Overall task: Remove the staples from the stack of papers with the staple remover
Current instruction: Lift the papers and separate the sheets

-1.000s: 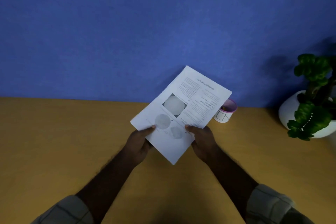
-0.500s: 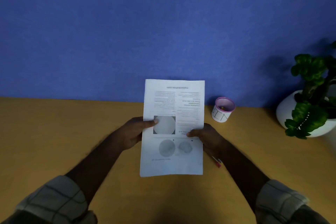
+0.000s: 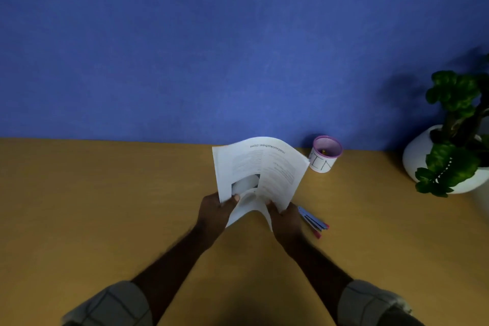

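Note:
A stack of white printed papers (image 3: 267, 167) is held above the wooden table, bowed upward in the middle with its text upside down to me. My left hand (image 3: 215, 210) grips its near left edge, thumb on top. My right hand (image 3: 284, 217) grips the near right edge, where the paper curls down. A blue staple remover (image 3: 313, 221) with pink tips lies on the table just right of my right hand, untouched. No staples can be made out in the blur.
A small white cup with a purple rim (image 3: 324, 155) stands by the blue wall behind the papers. A potted green plant in a white pot (image 3: 449, 156) sits at the far right. The wooden table (image 3: 105, 206) spreads to the left.
The papers went from tilted to flat and square, and now are lifted at the far end and bent into an arch. The staple remover has come into view beside my right hand.

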The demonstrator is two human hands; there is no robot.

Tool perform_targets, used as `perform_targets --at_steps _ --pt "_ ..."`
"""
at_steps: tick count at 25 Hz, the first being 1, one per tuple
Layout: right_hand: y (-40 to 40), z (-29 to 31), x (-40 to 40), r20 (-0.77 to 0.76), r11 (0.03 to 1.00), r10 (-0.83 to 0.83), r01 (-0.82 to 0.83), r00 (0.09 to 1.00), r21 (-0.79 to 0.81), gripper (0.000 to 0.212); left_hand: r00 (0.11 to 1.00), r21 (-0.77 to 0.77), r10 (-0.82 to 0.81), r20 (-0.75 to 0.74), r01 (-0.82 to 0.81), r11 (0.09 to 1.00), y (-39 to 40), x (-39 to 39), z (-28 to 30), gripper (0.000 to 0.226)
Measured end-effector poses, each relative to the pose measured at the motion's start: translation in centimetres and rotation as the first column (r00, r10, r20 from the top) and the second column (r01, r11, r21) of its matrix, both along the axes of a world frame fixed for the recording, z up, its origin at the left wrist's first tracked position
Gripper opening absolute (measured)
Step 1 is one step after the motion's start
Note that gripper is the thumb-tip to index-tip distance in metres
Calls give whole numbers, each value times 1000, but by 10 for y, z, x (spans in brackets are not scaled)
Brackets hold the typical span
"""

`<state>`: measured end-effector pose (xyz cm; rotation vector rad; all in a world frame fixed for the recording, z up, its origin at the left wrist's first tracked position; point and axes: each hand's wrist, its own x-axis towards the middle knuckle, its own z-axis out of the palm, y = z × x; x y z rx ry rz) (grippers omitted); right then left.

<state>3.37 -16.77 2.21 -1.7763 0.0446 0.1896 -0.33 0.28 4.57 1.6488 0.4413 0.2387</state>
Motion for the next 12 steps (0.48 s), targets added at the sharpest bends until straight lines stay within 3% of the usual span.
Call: perform_targets --at_steps 5,9,12 --pt "-12 -17 0 -44 1000 13 -14 999 -26 13 999 133 -54 4 53 990 -1 0 -10 22" --pt "-16 -23 2 -136 994 9 -24 991 -106 16 997 138 -57 -51 63 988 0 4 -13 9" --pt "-22 -12 10 -128 991 98 -109 987 -79 13 999 144 4 -54 4 990 10 14 -5 13"
